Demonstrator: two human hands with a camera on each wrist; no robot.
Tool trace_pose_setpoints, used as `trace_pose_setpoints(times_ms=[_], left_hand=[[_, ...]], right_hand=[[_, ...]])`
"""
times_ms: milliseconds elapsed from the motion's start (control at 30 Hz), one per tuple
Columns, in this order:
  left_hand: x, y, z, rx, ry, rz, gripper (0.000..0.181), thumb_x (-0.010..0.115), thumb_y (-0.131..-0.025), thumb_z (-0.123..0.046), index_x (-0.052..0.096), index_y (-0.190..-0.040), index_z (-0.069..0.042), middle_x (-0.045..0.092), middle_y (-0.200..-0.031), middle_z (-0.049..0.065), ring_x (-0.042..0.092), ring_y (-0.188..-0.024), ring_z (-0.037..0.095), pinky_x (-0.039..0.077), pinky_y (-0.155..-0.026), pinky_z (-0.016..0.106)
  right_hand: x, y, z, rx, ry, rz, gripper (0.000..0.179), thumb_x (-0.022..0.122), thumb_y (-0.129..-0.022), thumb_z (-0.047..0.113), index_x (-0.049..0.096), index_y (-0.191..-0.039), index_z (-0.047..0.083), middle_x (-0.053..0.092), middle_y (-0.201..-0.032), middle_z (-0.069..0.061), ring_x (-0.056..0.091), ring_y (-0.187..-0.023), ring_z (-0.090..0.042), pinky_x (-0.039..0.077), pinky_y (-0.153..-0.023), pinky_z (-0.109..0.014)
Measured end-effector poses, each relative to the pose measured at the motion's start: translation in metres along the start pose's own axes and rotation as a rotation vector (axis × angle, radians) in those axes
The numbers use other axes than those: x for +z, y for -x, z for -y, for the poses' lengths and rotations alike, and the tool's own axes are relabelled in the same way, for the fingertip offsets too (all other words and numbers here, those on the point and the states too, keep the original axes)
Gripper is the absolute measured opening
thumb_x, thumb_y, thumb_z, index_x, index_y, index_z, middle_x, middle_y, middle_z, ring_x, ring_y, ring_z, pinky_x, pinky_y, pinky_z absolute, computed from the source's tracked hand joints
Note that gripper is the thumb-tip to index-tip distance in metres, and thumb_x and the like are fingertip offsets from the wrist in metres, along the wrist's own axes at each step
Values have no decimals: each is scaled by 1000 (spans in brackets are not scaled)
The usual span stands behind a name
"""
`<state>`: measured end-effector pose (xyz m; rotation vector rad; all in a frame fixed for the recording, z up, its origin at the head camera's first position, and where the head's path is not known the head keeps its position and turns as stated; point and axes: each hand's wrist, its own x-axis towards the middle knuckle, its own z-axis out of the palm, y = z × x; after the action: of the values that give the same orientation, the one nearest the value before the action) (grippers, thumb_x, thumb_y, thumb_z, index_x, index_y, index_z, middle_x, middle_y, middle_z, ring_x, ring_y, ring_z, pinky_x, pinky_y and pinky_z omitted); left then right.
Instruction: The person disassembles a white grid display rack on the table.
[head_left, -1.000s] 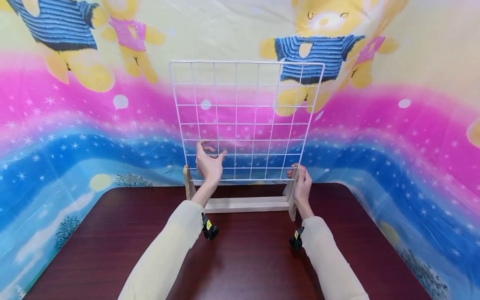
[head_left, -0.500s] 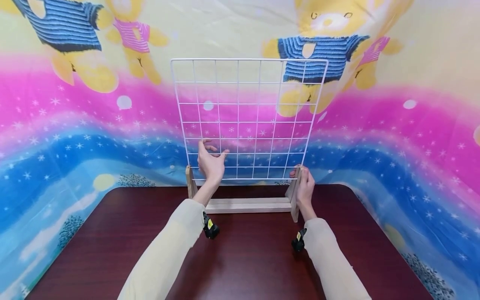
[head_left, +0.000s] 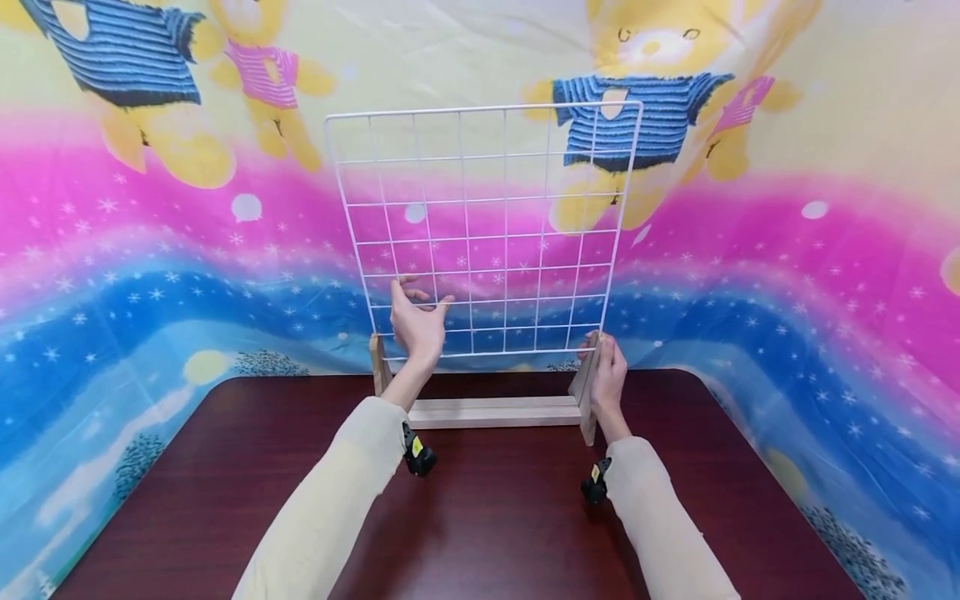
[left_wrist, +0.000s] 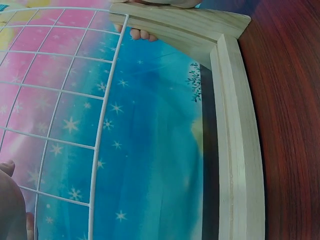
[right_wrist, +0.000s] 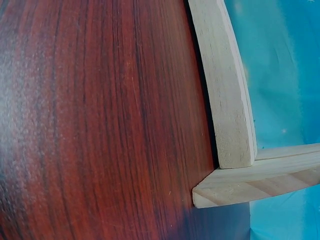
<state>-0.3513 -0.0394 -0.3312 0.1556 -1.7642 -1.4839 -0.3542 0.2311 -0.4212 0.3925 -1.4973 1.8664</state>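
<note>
A white wire grid panel (head_left: pixel 483 108) stands over a pale wooden stand (head_left: pixel 495 412), its right side slightly higher than its left. My left hand (head_left: pixel 417 323) holds the panel at its lower left, thumb in front and fingers at the wires. In the left wrist view, part of that hand (left_wrist: pixel 11 205) shows at the lower left edge. My right hand (head_left: pixel 607 375) grips the stand's right upright (right_wrist: pixel 255 185) near its top. The panel's lower right corner (left_wrist: pixel 127 18) is right at that upright's top end. The left upright (head_left: pixel 378 367) is partly hidden behind my left forearm.
The stand rests on a dark red wooden table (head_left: pixel 495 517), towards its back edge. Behind it hangs a cloth backdrop (head_left: pixel 750 275) with bears and snowflakes. A small black camera (head_left: pixel 417 454) sits on my left wrist, another camera (head_left: pixel 595 482) on my right.
The grid panel has tilted, its right side rising and its top shifting left. My left hand has moved slightly with it; the stand and my right hand have stayed in place.
</note>
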Motion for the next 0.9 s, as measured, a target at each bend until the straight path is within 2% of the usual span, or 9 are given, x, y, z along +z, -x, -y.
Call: trace_pose_setpoints(times_ms=[233, 333, 467, 600, 667, 900], left_hand=[[1, -4, -5, 16, -16, -5, 53, 84, -75, -22, 52, -118, -21, 57, -87, 1, 64, -77, 14, 44, -70, 42], [1, -5, -7, 2, -31, -9, 53, 84, -75, -23, 52, -118, -22, 57, -87, -1, 63, -76, 15, 44, -71, 43], [0, -6, -10, -11, -34, -7, 54, 85, -75, -22, 53, -118, -21, 57, -86, -1, 63, -76, 15, 44, -72, 43], [0, -9, -14, 7, -27, -1, 55, 85, -75, -20, 53, -119, -20, 57, -86, -1, 63, -76, 14, 44, -72, 43], [0, -10, -15, 12, -29, 2, 55, 85, -75, -20, 53, -119, -20, 56, -86, -1, 63, -76, 14, 45, -71, 43], [0, -10, -17, 1, -39, 3, 54, 85, -75, -21, 53, -119, -21, 57, -85, 0, 64, -75, 14, 45, -70, 41]], right_hand=[[2, 0, 2, 4, 8, -2, 39, 30, -105, 6, 54, -108, -24, 66, -83, -6, 61, -75, -41, 53, -71, -43], [2, 0, 2, 7, 9, 0, 39, 29, -105, 6, 54, -108, -24, 67, -83, -4, 63, -74, -34, 53, -71, -41], [2, 1, 2, 6, 17, 3, 39, 30, -106, 8, 54, -108, -23, 65, -85, -20, 65, -71, -23, 54, -70, -38], [3, 1, 1, 5, 20, 6, 40, 30, -106, 9, 54, -108, -23, 56, -90, -40, 65, -71, -26, 54, -71, -38], [3, 0, 1, 7, 20, 6, 40, 30, -106, 9, 54, -108, -23, 53, -90, -43, 65, -71, -27, 54, -71, -38], [2, 2, 2, 29, 8, 16, 42, 30, -106, 12, 52, -109, -24, 48, -92, -49, 65, -70, -15, 53, -73, -38]])
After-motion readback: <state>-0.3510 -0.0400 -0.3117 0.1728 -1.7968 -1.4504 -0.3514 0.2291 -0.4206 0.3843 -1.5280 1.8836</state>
